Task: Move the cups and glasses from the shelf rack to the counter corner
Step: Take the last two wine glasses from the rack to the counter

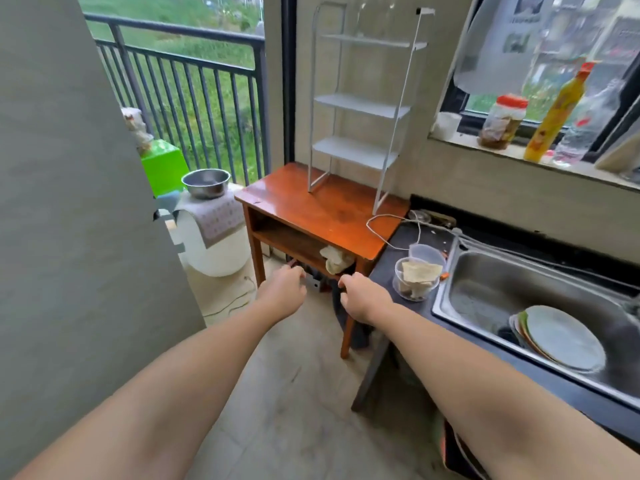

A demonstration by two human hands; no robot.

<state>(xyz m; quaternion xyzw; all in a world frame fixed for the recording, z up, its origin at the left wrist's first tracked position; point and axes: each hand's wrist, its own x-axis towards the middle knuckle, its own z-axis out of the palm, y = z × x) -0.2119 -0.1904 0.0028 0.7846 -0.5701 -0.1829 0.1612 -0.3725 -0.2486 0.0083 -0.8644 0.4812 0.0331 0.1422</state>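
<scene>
Head view: rack (363, 109) is seen upper centre of frame, standing on a wooden table (311, 209). Lower three shelves are seen bare. On the top shelf, two faint clear shapes (362, 19), poss. stemmed glasses, can be made out; too blurred to confirm. Counter (408, 237) runs right of frame w/ sink (519, 292). At the counter's corner, centre-right, two clear plastic cups (417, 277) are stacked close together, the nearer one holding paper-like scraps. Further back in the corner, a glass-like item (420, 216) lies near a white cable; not identifiable.

Left hand (285, 289) and right hand (360, 296) are held out lower centre, in front of the table edge, fingers loosely curled, nothing gripped in either. Right hand is near the cups, not touching.

Progress, judged: most of the rack looks cleared and cups are already at the corner, so the task appears nearly done. What's left, if anything, is the top shelf; a reach up w/ empty hands would be needed.
</scene>
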